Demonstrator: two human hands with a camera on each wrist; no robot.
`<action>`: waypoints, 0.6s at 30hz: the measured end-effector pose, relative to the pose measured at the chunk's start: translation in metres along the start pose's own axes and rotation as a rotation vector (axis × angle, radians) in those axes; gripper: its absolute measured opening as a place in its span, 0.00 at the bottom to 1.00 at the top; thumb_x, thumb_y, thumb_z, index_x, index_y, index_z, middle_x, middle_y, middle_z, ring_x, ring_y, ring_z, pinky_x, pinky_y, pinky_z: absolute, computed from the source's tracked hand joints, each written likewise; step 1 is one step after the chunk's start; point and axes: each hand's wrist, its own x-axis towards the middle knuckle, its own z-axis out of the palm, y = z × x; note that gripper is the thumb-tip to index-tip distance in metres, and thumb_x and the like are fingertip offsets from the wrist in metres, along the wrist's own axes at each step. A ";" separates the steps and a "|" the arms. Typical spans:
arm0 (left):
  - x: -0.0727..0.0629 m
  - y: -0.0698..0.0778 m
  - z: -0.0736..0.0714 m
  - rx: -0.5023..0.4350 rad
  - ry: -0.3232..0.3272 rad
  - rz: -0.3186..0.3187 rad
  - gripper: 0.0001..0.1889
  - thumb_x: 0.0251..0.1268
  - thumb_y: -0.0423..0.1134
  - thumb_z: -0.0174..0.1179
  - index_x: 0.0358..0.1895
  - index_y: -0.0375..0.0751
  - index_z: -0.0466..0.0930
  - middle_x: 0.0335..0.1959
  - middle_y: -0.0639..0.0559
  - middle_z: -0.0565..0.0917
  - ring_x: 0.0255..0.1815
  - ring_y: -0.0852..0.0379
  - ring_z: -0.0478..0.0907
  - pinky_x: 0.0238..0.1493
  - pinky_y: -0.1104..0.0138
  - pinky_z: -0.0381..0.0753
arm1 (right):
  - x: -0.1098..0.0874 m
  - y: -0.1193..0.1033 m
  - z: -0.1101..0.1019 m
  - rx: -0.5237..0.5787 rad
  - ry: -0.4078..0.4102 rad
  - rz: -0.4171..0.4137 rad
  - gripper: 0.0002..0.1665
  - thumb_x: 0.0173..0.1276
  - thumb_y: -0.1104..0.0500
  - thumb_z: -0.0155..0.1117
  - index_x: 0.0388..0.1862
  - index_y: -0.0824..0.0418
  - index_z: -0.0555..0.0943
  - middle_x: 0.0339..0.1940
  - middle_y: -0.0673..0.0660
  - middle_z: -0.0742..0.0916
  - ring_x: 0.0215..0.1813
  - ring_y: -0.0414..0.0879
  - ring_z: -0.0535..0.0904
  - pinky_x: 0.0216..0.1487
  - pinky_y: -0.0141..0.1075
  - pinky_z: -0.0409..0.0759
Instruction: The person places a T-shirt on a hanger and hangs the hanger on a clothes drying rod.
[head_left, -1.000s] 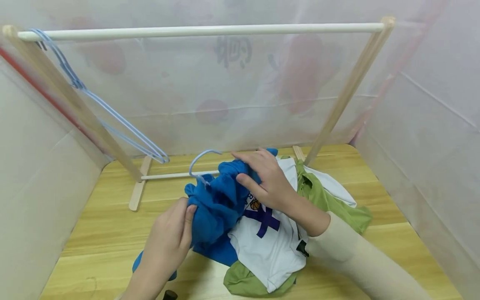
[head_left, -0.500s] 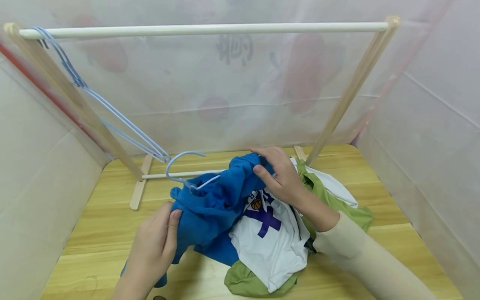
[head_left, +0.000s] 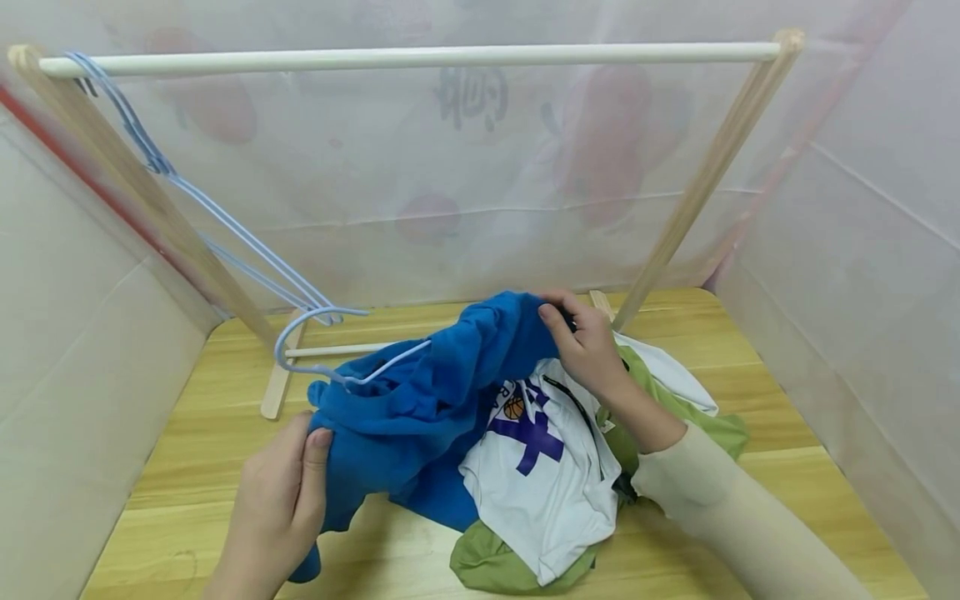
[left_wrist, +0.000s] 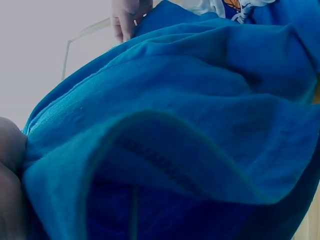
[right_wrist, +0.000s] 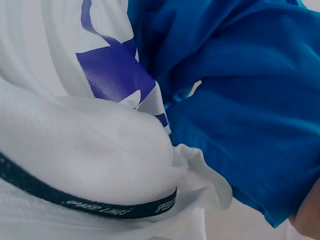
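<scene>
A blue shirt (head_left: 420, 400) is stretched between both hands above the table. My left hand (head_left: 281, 492) pinches its left part, thumb on top. At the right end my right hand (head_left: 585, 342) grips the fabric between thumb and fingers. A light blue hanger (head_left: 390, 360) sticks out of the shirt's neck, its hook pointing up and left; the rest of it is hidden inside the cloth. In the left wrist view, a loose hem of the blue shirt (left_wrist: 175, 100) gapes open. Beside the right hand lies a white shirt (head_left: 532, 475) with a purple print.
Green clothing (head_left: 517, 562) lies under the white shirt, and more green cloth (head_left: 675, 400) is at the right. A rack with a white rail (head_left: 420, 58) stands behind. Light blue hangers (head_left: 240, 237) hang at its left end. Pale sheets (head_left: 862, 208) wall the wooden table (head_left: 180, 467).
Both hands have moved apart, the left one leftward and the right one slightly rightward, spreading the blue shirt. The hanger's hook has shifted left and more of its shoulder shows.
</scene>
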 end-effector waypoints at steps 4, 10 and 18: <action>-0.001 0.000 -0.002 -0.007 0.019 -0.010 0.09 0.77 0.30 0.49 0.36 0.33 0.75 0.22 0.60 0.66 0.24 0.65 0.66 0.23 0.77 0.63 | 0.000 0.005 -0.002 -0.026 0.048 0.088 0.11 0.77 0.65 0.54 0.50 0.68 0.82 0.40 0.62 0.87 0.38 0.47 0.78 0.39 0.26 0.74; 0.001 0.001 -0.001 -0.010 0.064 0.000 0.12 0.79 0.32 0.47 0.34 0.31 0.75 0.21 0.59 0.64 0.22 0.66 0.64 0.21 0.77 0.60 | -0.003 0.024 -0.008 -0.061 0.037 0.204 0.14 0.79 0.57 0.54 0.52 0.63 0.82 0.44 0.60 0.87 0.41 0.47 0.79 0.41 0.28 0.77; 0.000 0.001 -0.002 -0.007 0.067 0.006 0.12 0.79 0.33 0.48 0.34 0.31 0.75 0.21 0.59 0.65 0.23 0.65 0.64 0.22 0.76 0.61 | -0.008 0.026 -0.006 -0.049 0.045 0.204 0.22 0.78 0.55 0.55 0.68 0.56 0.73 0.59 0.60 0.82 0.59 0.54 0.77 0.59 0.54 0.76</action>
